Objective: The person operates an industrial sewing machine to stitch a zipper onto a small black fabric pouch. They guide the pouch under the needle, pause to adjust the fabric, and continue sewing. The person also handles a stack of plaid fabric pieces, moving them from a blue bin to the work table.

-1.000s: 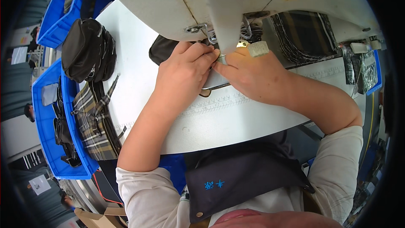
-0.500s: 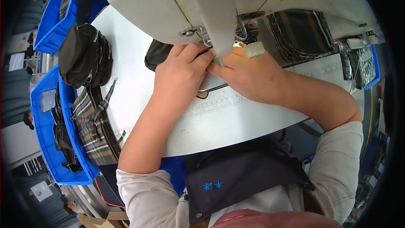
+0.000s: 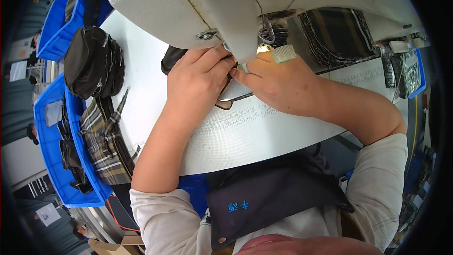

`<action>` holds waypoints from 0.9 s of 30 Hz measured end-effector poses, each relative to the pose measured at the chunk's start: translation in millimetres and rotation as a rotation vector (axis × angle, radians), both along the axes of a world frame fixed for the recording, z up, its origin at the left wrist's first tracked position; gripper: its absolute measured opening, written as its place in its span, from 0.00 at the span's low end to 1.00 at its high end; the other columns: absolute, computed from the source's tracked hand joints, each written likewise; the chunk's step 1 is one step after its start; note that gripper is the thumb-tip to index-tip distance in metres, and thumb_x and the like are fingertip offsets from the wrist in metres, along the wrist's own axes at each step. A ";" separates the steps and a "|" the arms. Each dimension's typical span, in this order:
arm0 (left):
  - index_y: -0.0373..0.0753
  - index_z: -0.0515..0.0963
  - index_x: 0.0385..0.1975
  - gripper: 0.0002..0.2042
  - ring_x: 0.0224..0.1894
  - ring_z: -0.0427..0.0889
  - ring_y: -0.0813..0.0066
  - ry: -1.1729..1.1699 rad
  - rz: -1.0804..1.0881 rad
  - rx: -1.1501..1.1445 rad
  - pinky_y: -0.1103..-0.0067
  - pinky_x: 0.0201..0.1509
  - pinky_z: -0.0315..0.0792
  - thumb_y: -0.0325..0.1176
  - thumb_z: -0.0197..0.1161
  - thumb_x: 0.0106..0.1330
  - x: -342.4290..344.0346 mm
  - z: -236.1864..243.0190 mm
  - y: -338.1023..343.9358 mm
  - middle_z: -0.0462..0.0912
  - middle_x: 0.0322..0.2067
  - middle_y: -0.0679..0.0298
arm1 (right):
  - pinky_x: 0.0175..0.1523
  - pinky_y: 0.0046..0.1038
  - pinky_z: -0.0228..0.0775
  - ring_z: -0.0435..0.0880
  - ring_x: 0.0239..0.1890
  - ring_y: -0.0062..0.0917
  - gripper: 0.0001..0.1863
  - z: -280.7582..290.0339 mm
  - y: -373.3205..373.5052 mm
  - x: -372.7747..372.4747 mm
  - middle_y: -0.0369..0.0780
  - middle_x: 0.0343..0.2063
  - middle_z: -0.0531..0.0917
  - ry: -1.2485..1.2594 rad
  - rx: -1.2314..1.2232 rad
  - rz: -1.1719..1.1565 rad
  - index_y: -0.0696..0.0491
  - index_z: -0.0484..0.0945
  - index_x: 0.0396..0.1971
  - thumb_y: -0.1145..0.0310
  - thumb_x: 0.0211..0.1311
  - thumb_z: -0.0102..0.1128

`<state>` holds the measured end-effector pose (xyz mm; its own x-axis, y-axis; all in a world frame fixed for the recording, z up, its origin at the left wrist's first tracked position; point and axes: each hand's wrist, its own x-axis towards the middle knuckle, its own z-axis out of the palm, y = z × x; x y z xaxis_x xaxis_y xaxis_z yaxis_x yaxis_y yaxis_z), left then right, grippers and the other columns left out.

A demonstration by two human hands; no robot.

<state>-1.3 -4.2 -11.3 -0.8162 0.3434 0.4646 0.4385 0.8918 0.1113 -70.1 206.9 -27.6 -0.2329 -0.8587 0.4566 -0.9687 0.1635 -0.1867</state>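
My left hand (image 3: 196,82) lies on a dark fabric piece (image 3: 171,59) under the sewing machine (image 3: 155,12), its fingers bent and pressed together on the cloth. The fabric sticks out past the hand on the left. My right hand (image 3: 278,82) is close to the machine's needle area, and its thumb and fingertips pinch the edge of the same fabric. Between the hands a narrow dark edge shows, and a small brown-edged tab (image 3: 224,105) pokes out below. The machine head covers the needle and part of the fingertips.
A stack of dark zipped pouches (image 3: 87,61) stands at the left of the white table (image 3: 226,148). Plaid fabric (image 3: 106,146) hangs over the edge beside a blue bin (image 3: 52,160). Plaid-and-dark panels (image 3: 337,38) lie right of the needle, below the machine arm.
My left hand has shifted slightly left, together with the dark fabric and the tab. My right hand stays nearly in place. The machine sits a little further left in the picture.
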 end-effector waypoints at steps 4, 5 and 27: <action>0.42 0.87 0.38 0.13 0.44 0.87 0.67 -0.039 0.007 -0.011 0.73 0.39 0.82 0.22 0.71 0.52 1.6 2.2 0.4 0.88 0.43 0.71 | 0.36 0.37 0.77 0.85 0.28 0.35 0.09 -0.4 0.1 0.0 0.40 0.26 0.83 -0.020 0.003 0.002 0.58 0.82 0.33 0.73 0.51 0.65; 0.42 0.87 0.39 0.13 0.43 0.87 0.67 -0.050 0.011 -0.019 0.73 0.39 0.82 0.22 0.71 0.52 2.0 3.9 0.4 0.88 0.43 0.71 | 0.36 0.37 0.77 0.85 0.28 0.35 0.09 0.7 0.3 0.0 0.40 0.26 0.83 -0.021 0.014 0.002 0.58 0.82 0.34 0.74 0.51 0.65; 0.36 0.86 0.47 0.16 0.46 0.81 0.66 -0.133 0.189 0.049 0.73 0.44 0.83 0.25 0.69 0.56 13.4 0.5 25.5 0.85 0.47 0.66 | 0.40 0.33 0.77 0.85 0.33 0.31 0.10 0.9 6.3 -7.1 0.36 0.28 0.83 0.059 0.123 -0.083 0.52 0.84 0.38 0.71 0.54 0.66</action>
<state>12.1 21.2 -10.8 -0.9190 0.1587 0.3609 0.2432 0.9487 0.2019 -77.1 213.2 -26.6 -0.2810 -0.8879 0.3643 -0.9597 0.2612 -0.1037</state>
